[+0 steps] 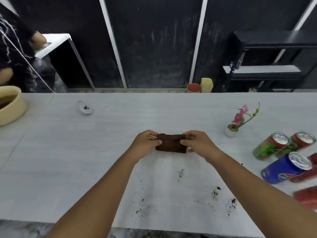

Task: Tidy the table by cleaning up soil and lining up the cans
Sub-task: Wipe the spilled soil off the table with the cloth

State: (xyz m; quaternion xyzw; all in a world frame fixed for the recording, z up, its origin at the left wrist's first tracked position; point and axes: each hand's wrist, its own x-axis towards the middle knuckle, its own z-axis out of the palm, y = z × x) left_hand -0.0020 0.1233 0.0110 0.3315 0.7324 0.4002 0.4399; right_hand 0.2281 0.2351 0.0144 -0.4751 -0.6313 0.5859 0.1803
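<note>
A folded dark brown cloth (pixel 170 143) is held just above the middle of the white table (pixel 103 152). My left hand (pixel 145 142) pinches its left end and my right hand (pixel 199 143) pinches its right end. Dark soil specks (pixel 216 192) lie scattered on the table near its front edge, with more soil (pixel 141 207) to the left. At the right stand several cans: a green and red can (pixel 270 146), a second red-topped can (pixel 299 140), a blue can (pixel 287 167) and blurred red cans (pixel 307 196) at the frame edge.
A small white pot with a pink orchid (pixel 238 121) stands right of centre. A cream planter (pixel 10 107) sits at the far left, a small glass dish (pixel 84 107) with dark bits behind. Another person (pixel 17 54) stands beyond the table at left.
</note>
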